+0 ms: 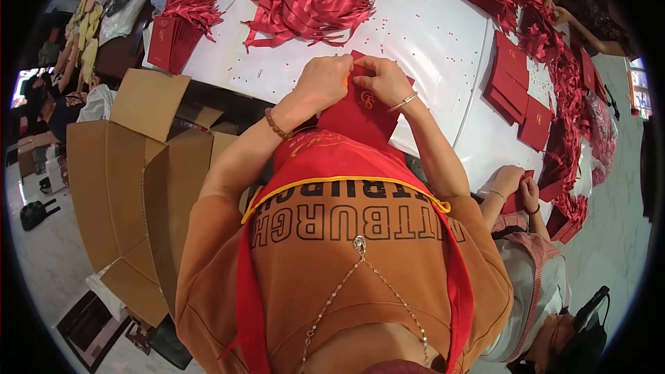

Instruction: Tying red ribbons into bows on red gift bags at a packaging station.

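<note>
At the near edge of the white table, a flat red paper bag with a gold emblem leans against my red apron. My left hand is closed at the bag's upper edge. A small orange bit shows by its fingertips, too small to name. My right hand pinches the same edge just beside it, thumb and forefinger bent together. The two hands almost touch, and whatever lies between the fingertips is mostly hidden. Beyond them lies a large heap of red ribbons.
Stacks of red bags lie at the far left and on the right, with more ribbons along the right edge. Small red dots litter the white table. An open cardboard box stands at my left. Co-workers' hands work at the right.
</note>
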`<state>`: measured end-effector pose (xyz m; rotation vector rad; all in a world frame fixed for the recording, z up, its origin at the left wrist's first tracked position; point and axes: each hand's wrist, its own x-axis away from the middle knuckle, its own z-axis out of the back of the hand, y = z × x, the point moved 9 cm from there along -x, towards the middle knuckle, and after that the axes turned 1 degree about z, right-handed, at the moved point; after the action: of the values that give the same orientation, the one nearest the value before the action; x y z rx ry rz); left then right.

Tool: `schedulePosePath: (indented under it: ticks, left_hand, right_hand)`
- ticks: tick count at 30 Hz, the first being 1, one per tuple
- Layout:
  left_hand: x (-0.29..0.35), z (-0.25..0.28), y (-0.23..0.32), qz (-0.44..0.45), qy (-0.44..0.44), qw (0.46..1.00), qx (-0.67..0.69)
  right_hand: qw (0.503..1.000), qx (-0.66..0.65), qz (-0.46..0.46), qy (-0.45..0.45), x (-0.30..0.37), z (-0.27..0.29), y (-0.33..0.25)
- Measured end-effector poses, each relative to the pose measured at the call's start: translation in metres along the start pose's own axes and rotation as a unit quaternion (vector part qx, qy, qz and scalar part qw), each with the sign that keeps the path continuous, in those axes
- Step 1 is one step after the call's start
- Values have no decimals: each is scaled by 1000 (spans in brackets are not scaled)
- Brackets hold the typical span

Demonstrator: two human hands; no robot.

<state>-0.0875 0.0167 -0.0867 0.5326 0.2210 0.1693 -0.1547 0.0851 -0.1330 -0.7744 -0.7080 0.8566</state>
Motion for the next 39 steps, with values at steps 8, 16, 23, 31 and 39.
schedulePosePath:
  ticks: [8,16,23,31,39]
  left_hand:
    - [6,-2,-24,62,0,980,191]
    - [5,3,-11,69,34,979,188]
    - [8,-3,-13,82,19,979,187]
    - [9,-6,-19,96,30,975,196]
    - [14,-25,-38,158,41,952,258]
  right_hand:
    - [992,-114,-2,51,4,5,15]
    - [987,-158,-17,-29,1,-2,12]
    - [995,-103,13,11,8,7,7]
    - [991,-132,-20,-29,6,2,10]
    - [977,-197,-43,-62,-6,-7,50]
